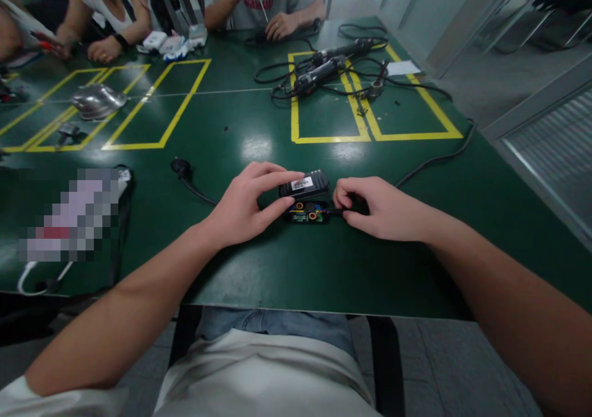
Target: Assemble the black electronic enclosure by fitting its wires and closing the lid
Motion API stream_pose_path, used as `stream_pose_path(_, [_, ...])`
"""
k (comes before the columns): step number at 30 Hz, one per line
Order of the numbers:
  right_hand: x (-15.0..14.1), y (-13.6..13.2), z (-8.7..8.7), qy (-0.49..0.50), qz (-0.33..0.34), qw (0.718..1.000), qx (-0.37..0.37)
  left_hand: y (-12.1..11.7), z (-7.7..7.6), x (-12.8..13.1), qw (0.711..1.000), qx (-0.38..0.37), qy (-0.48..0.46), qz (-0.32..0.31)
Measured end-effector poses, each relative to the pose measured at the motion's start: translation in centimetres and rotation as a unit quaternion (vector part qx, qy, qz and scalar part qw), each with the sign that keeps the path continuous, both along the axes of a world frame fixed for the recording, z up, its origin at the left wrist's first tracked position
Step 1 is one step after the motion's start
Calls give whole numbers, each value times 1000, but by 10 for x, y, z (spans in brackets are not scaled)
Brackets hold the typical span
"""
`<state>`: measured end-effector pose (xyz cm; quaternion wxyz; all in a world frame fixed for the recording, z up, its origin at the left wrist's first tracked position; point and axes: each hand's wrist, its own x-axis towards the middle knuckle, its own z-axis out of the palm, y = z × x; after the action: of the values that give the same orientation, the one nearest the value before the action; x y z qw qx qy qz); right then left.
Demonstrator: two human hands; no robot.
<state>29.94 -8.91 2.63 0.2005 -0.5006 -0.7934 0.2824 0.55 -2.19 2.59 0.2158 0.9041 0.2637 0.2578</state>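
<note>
My left hand [250, 207] grips a black ribbed plastic cover [318, 181] with a white label, thumb on the near side and fingers over its far edge. The cover is tilted just behind an open black case with a circuit board [308, 214], on which two copper-coloured coils show. At the case's right end, my right hand [382, 210] is closed on the black cable [335, 212], its fingertips pinching it. A black power plug [181, 168] lies left of my left hand, its cord running behind that hand. Another black cord [435, 159] leads off to the right.
Black electric screwdrivers [320, 74] with tangled cords lie at the back right of the green table [259, 275]. A shiny metal bowl [98, 101] sits back left. A blurred-out device with a white cable [32, 287] lies front left. Other people work at the far side.
</note>
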Motion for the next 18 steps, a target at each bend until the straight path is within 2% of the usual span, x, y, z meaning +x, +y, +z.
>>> stream_pose_path(5, [-1, 0, -1, -5, 6, 1000, 2, -2, 1, 2, 992, 4, 68, -106])
stream_pose_path(18, [-3, 0, 1, -17, 20, 999, 19, -4, 3, 1, 993, 9, 69, -98])
